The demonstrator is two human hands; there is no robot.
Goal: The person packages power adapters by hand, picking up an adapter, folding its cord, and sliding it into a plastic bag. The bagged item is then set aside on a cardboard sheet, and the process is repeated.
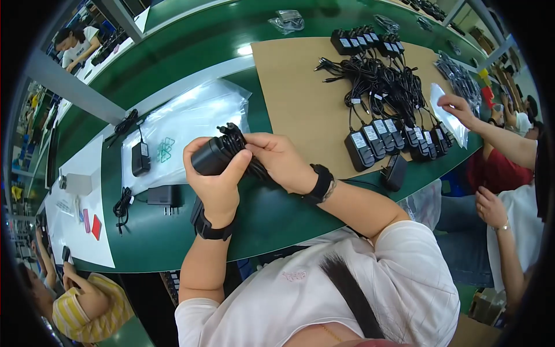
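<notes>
My left hand (pixel 214 179) is wrapped round the body of a black power adapter (pixel 207 157) above the green table. Its black cable (pixel 233 139) is gathered in a coil against the adapter. My right hand (pixel 274 159) pinches that coil from the right, thumb and fingers closed on it. Beyond my hands lies a stack of clear plastic bags (pixel 191 115) with a green print. On it, to the left, rests another black adapter (pixel 140 159). A further adapter with its prongs showing (pixel 163 196) lies on the table beside my left wrist.
A brown cardboard sheet (pixel 289 104) carries rows of adapters (pixel 376 139) and a heap of black cables (pixel 376 78). At the right, a co-worker's hand (pixel 457 109) holds a white and clear bag (pixel 445 115). Bagged cables (pixel 459 81) lie behind. A metal post (pixel 75 89) stands at left.
</notes>
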